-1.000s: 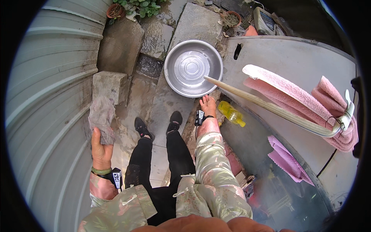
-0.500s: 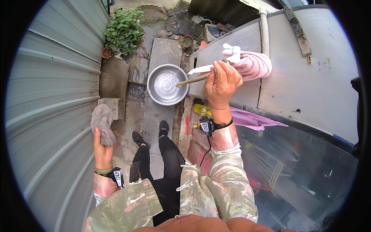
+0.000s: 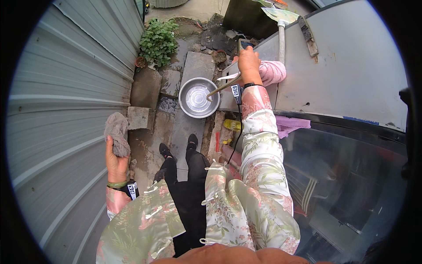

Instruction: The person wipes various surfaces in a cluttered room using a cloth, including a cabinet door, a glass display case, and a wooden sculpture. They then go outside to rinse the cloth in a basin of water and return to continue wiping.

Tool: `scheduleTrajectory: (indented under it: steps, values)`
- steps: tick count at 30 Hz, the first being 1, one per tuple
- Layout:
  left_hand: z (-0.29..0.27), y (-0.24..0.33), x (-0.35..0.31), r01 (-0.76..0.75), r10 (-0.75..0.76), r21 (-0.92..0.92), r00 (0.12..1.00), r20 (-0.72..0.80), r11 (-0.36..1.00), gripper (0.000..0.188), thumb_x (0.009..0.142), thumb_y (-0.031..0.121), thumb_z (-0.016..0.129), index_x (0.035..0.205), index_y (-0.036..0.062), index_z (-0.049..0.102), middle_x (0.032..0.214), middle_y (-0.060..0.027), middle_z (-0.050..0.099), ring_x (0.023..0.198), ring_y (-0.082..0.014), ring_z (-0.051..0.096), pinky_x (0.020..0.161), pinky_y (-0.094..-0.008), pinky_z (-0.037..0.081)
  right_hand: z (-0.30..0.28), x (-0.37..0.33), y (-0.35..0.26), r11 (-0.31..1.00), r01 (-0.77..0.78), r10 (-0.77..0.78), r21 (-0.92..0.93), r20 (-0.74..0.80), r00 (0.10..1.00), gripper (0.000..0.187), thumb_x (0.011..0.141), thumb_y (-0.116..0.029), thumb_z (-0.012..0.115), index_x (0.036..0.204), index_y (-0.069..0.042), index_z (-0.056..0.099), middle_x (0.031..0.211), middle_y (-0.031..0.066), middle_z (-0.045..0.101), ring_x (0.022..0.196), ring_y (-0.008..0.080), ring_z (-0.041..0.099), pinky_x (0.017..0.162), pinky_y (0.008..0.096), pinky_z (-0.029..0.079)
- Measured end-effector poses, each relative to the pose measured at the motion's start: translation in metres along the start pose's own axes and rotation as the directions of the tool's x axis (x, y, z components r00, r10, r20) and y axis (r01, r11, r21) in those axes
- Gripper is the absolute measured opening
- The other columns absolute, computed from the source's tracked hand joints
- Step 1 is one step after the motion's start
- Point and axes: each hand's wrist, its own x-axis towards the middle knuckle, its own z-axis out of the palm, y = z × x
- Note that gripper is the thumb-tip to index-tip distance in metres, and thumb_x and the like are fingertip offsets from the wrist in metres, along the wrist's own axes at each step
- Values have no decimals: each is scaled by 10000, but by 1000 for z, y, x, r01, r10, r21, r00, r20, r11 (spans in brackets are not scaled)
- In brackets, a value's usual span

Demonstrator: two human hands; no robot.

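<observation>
My left hand (image 3: 115, 163) grips a crumpled grey cloth (image 3: 117, 132) beside the ribbed metal wall. On the right, my right hand (image 3: 249, 61) reaches forward to a bundle of pink towel (image 3: 271, 72) wrapped around a pipe fitting. Its fingers are curled, and what lies under them is hidden. A brownish tube (image 3: 224, 86) slants down from below this hand, its end over a round metal basin (image 3: 189, 105). The basin rests on the paving, with concentric rings visible in its bottom. Close to the tube, a white strip (image 3: 227, 77) sticks out.
A leafy plant (image 3: 159, 42) grows near the ribbed wall (image 3: 66, 105). A concrete block (image 3: 140, 117) sits at its foot. To the right are a grey panel (image 3: 343, 61), a pale upright pipe (image 3: 281, 42), a pink cloth (image 3: 291, 125) and a yellow bottle (image 3: 232, 125).
My right hand has moved farther forward and over the fitting at the towel bundle. The left hand still holds the grey cloth. The whole view has shifted slightly.
</observation>
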Motion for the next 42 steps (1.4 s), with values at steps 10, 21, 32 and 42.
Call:
scheduleTrajectory:
  steps: [10,21,32,42]
  values:
    - [8,17,-21,-31,27,-54,997,-72,998,423,931,266,609,1309,113,499,1278,-49,579,996,-166,627,769,-324,564,21,23,12,929,260,-180,262,-294,939,119,788,-131,662,895,-110,710,968,169,613,911,365,604,820,424,509]
    - [30,-4,-46,-36,27,-94,995,-97,995,347,891,304,670,1169,122,574,1097,-46,644,894,-192,641,737,-356,559,15,27,14,902,324,-254,286,-257,932,119,795,-131,671,896,-86,714,936,194,610,914,356,604,829,409,501]
    - [36,1,-82,40,-38,-44,998,44,998,470,950,455,530,1257,100,534,1187,-51,610,1049,-198,597,868,-353,512,-42,-31,-52,764,509,-303,397,-475,826,313,754,-186,745,1052,-125,672,1037,117,601,986,328,569,873,415,468]
    - [12,36,-151,-32,36,-18,975,219,999,573,921,180,606,1420,111,332,1332,-87,499,1224,-238,511,1010,-431,450,-132,-270,-246,-85,-248,-795,965,84,601,686,869,-260,689,1429,-56,349,1355,169,434,1238,245,446,994,362,404]
